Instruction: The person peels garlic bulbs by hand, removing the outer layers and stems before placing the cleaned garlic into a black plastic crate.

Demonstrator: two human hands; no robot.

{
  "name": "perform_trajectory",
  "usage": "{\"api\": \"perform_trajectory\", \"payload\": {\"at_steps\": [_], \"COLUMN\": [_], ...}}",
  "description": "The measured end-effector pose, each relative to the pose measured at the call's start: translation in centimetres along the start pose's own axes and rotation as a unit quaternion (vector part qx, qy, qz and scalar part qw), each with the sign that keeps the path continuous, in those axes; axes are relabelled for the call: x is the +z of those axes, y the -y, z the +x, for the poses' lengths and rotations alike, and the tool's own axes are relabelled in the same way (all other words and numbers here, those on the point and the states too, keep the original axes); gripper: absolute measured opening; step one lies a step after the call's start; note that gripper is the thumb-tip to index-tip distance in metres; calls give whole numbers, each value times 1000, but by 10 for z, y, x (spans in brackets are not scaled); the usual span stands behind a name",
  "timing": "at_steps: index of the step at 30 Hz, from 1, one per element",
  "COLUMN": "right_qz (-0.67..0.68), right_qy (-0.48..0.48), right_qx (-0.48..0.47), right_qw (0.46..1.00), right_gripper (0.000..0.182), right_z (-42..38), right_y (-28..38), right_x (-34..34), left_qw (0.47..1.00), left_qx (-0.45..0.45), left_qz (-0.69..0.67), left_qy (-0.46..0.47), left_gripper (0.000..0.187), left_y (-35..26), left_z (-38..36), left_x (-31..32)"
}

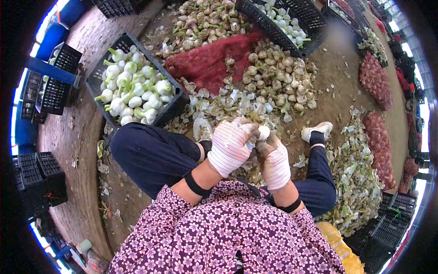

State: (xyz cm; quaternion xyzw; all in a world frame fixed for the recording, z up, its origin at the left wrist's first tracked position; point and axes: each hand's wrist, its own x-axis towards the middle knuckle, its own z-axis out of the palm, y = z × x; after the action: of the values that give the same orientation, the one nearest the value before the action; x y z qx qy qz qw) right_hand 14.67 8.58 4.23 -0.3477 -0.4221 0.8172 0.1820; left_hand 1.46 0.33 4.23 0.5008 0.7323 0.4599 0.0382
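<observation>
Between my gloved hands, just above the littered floor, is a white peeled garlic bulb. My left hand, in a striped glove, has its fingers curled against the bulb's left side. My right hand is closed at its lower right, fingertips on the bulb. Parts of the bulb and several fingertips are hidden. Beyond my hands lies a heap of unpeeled garlic. A black crate at the left holds clean white garlic bulbs with green stems.
A red mesh sack lies under loose garlic. Another black crate with peeled bulbs stands at the back. Peeled skins are piled at the right, beside full red mesh bags. Stacked crates line the left.
</observation>
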Motion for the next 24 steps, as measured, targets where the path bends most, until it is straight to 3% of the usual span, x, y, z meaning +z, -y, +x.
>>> {"api": "perform_trajectory", "payload": {"at_steps": [2, 3, 4, 5, 6, 9, 11, 12, 14, 15, 16, 18, 19, 20, 21, 24], "right_qz": [31, 62, 62, 94, 127, 144, 158, 128, 100, -104, -304, -241, -265, -287, -396, -455], "right_qy": [22, 43, 44, 65, 86, 77, 76, 88, 101, 118, 128, -21, -11, -1, 2, 27], "right_qx": [29, 58, 55, 61, 67, 86, 105, 115, 124, 54, -19, 2, -106, -214, -308, -321], "right_qw": [999, 995, 996, 992, 986, 983, 979, 981, 982, 986, 944, 970, 958, 934, 865, 830], "right_gripper": [40, 41, 41, 40, 40, 40, 40, 36, 33, 32, 34, 39, 37, 37, 41, 37], "right_z": [-7, -9, -11, -12, -13, -13, -13, -15, -14, -10, -9, -20, -19, -15, -7, -3], "right_y": [12, 17, 21, 24, 26, 23, 23, 24, 25, 28, 30, 42, 40, 39, 40, 42], "right_x": [7, 8, 6, 3, 2, 0, 2, 3, -5, -12, -16, -10, -8, -9, -9, -2], "left_qw": [1000, 976, 900, 889, 827, 833, 885, 886, 806, 800, 800, 761, 726, 724, 738, 767], "left_qx": [14, -149, -305, -358, -360, -350, -181, -181, -250, -252, -252, -288, -295, -297, -306, -270], "left_qz": [-2, -152, -295, -275, -418, -424, -428, -426, -521, -530, -529, -573, -615, -615, -589, -562], "left_qy": [-4, -51, -96, -70, -113, -58, 23, 21, 124, 124, 125, 98, 90, 94, 123, 150], "left_gripper": [9, 11, 15, 24, 29, 40, 56, 56, 69, 74, 74, 84, 78, 78, 72, 64], "left_y": [18, 24, 33, 49, 44, 36, 7, 2, -5, -5, 0, 8, 1, -4, -8, -12], "left_z": [-5, -7, -8, -10, -10, -13, -1, -3, -7, -5, -5, -4, -6, -4, -2, -3], "left_x": [13, 17, 21, 19, 12, 7, -1, -2, -4, -9, -7, -4, -5, -6, -7, 0]}}
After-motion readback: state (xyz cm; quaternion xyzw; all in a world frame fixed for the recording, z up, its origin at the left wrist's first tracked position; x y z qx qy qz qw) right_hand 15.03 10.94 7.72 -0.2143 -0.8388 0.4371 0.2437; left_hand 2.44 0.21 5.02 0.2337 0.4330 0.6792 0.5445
